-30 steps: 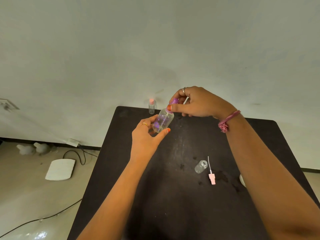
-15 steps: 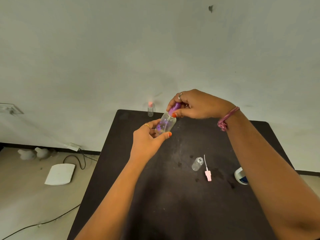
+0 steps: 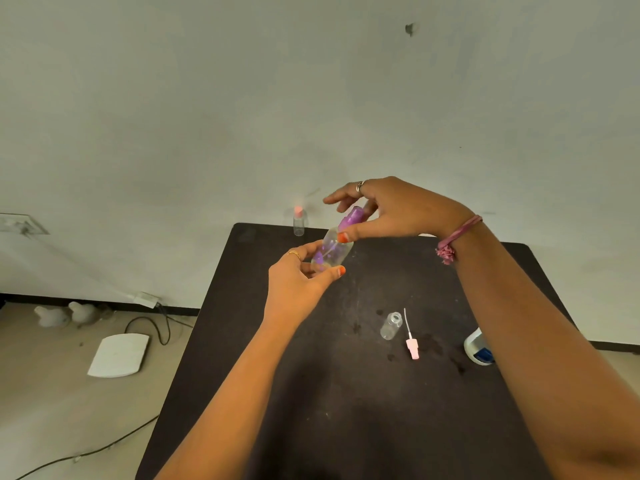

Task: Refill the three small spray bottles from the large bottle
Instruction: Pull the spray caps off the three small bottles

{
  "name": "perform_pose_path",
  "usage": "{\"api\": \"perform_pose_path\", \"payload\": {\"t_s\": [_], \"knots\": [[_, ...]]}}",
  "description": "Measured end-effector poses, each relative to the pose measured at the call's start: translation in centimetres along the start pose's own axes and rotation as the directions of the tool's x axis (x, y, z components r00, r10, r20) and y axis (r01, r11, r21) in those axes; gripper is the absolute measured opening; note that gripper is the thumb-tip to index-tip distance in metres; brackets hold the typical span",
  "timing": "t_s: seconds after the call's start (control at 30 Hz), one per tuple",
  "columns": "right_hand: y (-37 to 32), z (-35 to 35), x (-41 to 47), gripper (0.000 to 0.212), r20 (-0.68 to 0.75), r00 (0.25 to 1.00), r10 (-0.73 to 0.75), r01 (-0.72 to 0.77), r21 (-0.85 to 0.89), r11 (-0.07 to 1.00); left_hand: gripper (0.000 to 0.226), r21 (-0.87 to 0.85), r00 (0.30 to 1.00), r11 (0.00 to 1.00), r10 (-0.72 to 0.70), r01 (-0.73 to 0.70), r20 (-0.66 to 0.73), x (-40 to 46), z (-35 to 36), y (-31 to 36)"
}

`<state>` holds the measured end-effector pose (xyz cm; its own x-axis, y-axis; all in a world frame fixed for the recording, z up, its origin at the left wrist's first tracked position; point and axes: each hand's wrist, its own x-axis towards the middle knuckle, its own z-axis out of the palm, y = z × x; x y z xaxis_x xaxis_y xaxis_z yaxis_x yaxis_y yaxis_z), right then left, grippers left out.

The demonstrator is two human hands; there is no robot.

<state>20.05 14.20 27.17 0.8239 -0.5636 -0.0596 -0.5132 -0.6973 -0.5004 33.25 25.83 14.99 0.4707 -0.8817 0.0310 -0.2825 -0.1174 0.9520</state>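
Observation:
My left hand (image 3: 298,282) grips the body of a small clear spray bottle (image 3: 330,252), tilted, above the far part of the black table (image 3: 346,393). My right hand (image 3: 391,209) pinches its purple spray top (image 3: 351,216) between thumb and fingers, with the index finger stretched out. A second small bottle (image 3: 390,326) lies open on the table, its pink spray head with tube (image 3: 411,342) beside it. A third small bottle with a pink top (image 3: 298,221) stands at the table's far edge. The large white and blue bottle (image 3: 478,348) shows partly behind my right forearm.
Dark wet spots mark the table around the open bottle. On the floor to the left lie a white flat pad (image 3: 117,355), black cables (image 3: 162,327) and two pale rounded things (image 3: 65,315) by the wall.
My right hand has loosened around the purple top, its fingers spreading out. The view has tipped slightly, and more of the large bottle shows at the right.

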Motion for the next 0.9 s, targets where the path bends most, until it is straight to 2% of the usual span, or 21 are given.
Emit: {"api": "perform_pose_path", "payload": {"t_s": [0.1,0.2,0.27,0.33,0.43,0.5,0.57,0.63,0.7,0.77,0.9], "knots": [[0.3,0.4,0.1,0.041,-0.014,0.995,0.099,-0.099,-0.011,0.995,0.058,-0.007,1.0,1.0,-0.004,0.004,0.006,-0.2,0.1,-0.1],[0.3,0.4,-0.1,0.026,0.016,0.998,0.056,-0.056,-0.006,0.998,0.058,-0.003,1.0,1.0,-0.004,0.004,0.001,-0.4,0.2,-0.2],[0.2,0.2,-0.4,0.036,0.019,0.999,0.049,-0.049,0.025,0.998,0.059,-0.005,1.0,1.0,-0.007,0.007,-0.006,-0.5,0.2,-0.3],[0.0,0.2,-0.5,0.04,0.005,0.994,0.112,-0.113,0.042,0.993,0.059,-0.011,1.0,1.0,-0.01,0.01,-0.007,-0.5,0.2,-0.3],[0.1,0.6,-0.2,0.033,-0.007,0.993,0.12,-0.12,-0.007,0.993,0.059,-0.009,1.0,1.0,-0.003,0.003,-0.005,-0.6,0.2,-0.4],[0.2,0.6,-0.4,0.026,0.015,0.996,0.084,-0.084,0.038,0.996,0.059,-0.006,1.0,1.0,-0.005,0.005,-0.002,-0.7,0.3,-0.3],[0.1,0.3,-0.7,0.037,0.029,0.997,0.071,-0.073,0.074,0.995,0.059,-0.006,1.0,1.0,-0.007,0.007,-0.003,-0.7,0.3,-0.3],[0.0,0.4,-0.8,0.047,0.037,0.991,0.125,-0.127,0.056,0.99,0.058,-0.006,1.0,1.0,-0.002,0.002,0.002,-0.8,0.3,-0.3],[0.2,0.7,-0.6,0.042,0.038,0.987,0.156,-0.157,0.035,0.987,0.058,-0.011,1.0,1.0,-0.001,0.001,0.011,-0.8,0.3,-0.4],[0.5,0.7,-0.7,0.031,0.064,0.991,0.12,-0.123,0.04,0.992,0.058,-0.006,1.0,1.0,-0.009,0.009,0.013,-0.8,0.4,-0.4],[0.5,0.5,-0.9,0.049,0.106,0.986,0.133,-0.141,0.073,0.987,0.058,-0.001,1.0,1.0,-0.011,0.011,0.012,-0.8,0.6,-0.4]]}}
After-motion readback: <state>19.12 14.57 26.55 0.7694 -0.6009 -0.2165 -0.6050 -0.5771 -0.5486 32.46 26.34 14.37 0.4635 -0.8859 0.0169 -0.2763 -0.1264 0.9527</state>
